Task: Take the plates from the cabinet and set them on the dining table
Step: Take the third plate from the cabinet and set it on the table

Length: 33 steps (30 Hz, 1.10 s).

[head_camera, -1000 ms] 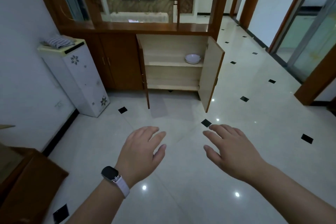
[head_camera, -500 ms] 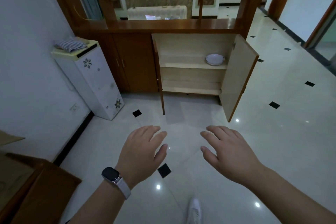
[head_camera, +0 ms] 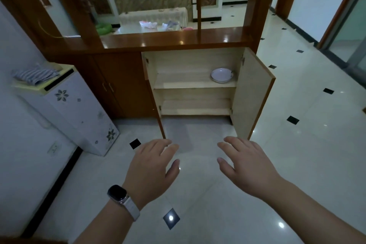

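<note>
A small stack of white plates (head_camera: pixel 221 75) sits at the right end of the upper shelf in the open wooden cabinet (head_camera: pixel 195 85). Both cabinet doors stand wide open, the right door (head_camera: pixel 252 95) swung toward me. My left hand (head_camera: pixel 153 166), with a watch on its wrist, and my right hand (head_camera: pixel 245 161) hover palm down over the floor in front of the cabinet, fingers relaxed and spread, holding nothing. The plates are well beyond both hands. The dining table is not in view.
A white floral appliance (head_camera: pixel 79 113) with a striped cloth (head_camera: pixel 34 76) on top stands against the left wall. Shut cabinet doors (head_camera: pixel 118 85) lie left of the open bay. Glossy tiled floor (head_camera: pixel 297 144) stretches right toward a doorway.
The view has moved closer to the cabinet, which now looks larger and more central. Both hands stay outstretched and empty in the same pose.
</note>
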### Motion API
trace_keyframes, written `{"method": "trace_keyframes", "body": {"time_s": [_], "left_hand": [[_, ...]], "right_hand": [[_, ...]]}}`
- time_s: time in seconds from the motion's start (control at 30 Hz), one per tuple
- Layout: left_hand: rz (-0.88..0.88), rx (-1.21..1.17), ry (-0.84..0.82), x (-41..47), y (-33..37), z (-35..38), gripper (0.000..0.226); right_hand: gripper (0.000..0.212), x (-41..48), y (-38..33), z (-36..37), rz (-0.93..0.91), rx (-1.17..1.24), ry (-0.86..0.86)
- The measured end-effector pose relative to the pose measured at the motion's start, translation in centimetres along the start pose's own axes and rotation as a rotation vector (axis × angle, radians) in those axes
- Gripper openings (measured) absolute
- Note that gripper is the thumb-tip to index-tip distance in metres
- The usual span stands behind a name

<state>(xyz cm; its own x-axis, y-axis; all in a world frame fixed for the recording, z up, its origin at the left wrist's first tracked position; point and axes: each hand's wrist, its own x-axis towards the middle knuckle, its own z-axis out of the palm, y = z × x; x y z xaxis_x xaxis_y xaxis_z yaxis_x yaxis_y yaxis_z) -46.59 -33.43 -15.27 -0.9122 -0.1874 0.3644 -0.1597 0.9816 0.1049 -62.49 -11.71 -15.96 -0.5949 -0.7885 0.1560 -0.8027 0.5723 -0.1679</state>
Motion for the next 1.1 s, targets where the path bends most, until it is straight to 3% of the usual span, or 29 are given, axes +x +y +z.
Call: {"method": "trace_keyframes", "body": {"time_s": [0.53,0.8,1.1], "left_hand": [[0.157,-0.172,-0.013,16.7,-12.8,9.0,0.023],[0.244,-0.207,-0.014,26.5,-21.4,11.7,0.029],[0.357,-0.263,-0.071,34.5,-24.1,15.6,0.035]], "right_hand": [[0.046,17.6,2.5,3.8,0.187,-0.056,-0.04],[0.047,27.7,1.4,4.8,0.328,-0.096,0.012],[0.045,33.7,3.8,5.8,0.4,-0.112,0.009]]}}
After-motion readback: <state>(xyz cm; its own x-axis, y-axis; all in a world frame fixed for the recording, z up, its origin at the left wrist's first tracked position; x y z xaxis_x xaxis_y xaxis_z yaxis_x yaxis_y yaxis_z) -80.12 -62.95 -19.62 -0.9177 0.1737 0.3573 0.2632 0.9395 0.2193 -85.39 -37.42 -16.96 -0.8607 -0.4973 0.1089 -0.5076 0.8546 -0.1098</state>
